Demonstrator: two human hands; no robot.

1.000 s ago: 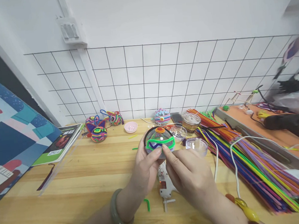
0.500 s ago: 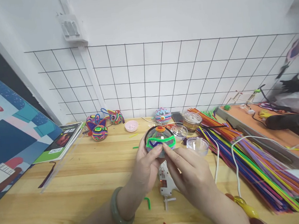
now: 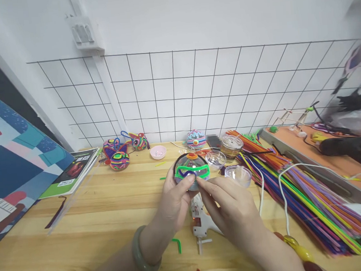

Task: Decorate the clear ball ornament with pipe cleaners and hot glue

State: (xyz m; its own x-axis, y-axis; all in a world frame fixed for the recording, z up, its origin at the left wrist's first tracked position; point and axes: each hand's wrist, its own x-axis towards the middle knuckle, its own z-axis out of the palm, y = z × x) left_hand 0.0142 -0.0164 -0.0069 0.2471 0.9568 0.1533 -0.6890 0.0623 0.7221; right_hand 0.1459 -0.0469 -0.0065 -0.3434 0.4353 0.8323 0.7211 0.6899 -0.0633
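Observation:
My left hand (image 3: 176, 197) is closed around a clear plastic ball (image 3: 198, 161), its thumb pressing on the front. Green pipe cleaner (image 3: 205, 172) runs round the ball in a loop, an orange piece (image 3: 191, 155) sits on top, and a black strip follows the upper edge. Inside the green loop lies a bent purple pipe cleaner (image 3: 184, 174). My right hand (image 3: 232, 202) is closed, thumb and index finger pinching the purple piece's right end beside my left thumb; the fingertips partly hide it. Below the hands lies a white glue gun (image 3: 200, 222).
Pipe cleaners (image 3: 303, 200) cover the right side, with a white cord (image 3: 283, 194) across them. Clear plastic cups (image 3: 238, 175), a lidded tub (image 3: 231, 147), a pink bowl (image 3: 158, 152) and colourful pipe-cleaner ornaments (image 3: 119, 157) stand behind. Magazines (image 3: 73, 174) lie left; a green scrap (image 3: 178, 244) lies in front.
My right fingertips have gone from an extended index finger on the ball to a pinch at the purple piece. The ball has tipped slightly; my left hand keeps its hold.

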